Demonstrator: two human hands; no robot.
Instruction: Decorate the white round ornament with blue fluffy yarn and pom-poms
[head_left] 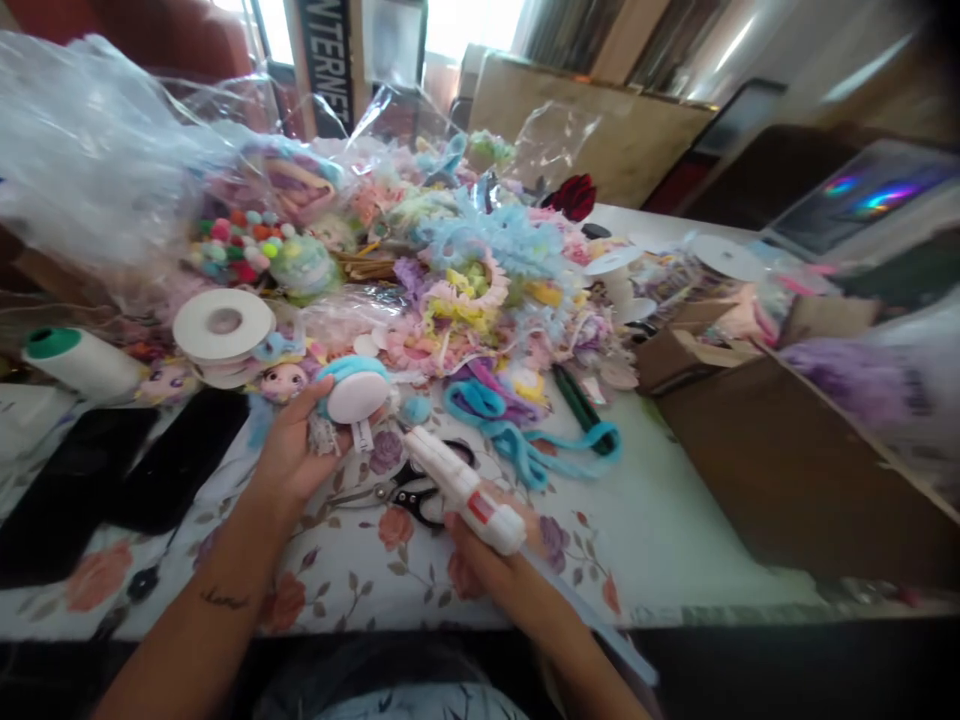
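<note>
My left hand (294,448) is closed round a small craft piece (351,392), a pale pink disc with a light blue fuzzy rim and a small tag hanging below it. My right hand (480,560) grips a white glue gun (463,490) whose nozzle points up and left toward that piece. A clear glue stick (592,625) sticks out of the gun's back, down to the right. Black-handled scissors (412,490) lie on the floral tablecloth (360,570) between my hands.
A heap of pastel chenille flowers and pompoms (465,280) fills the table behind. White ribbon spools (223,328), a thread cone (79,360), a small doll head (283,380), blue chenille stems (525,440), a brown cardboard box (787,450) and clear plastic bags (97,150) surround it.
</note>
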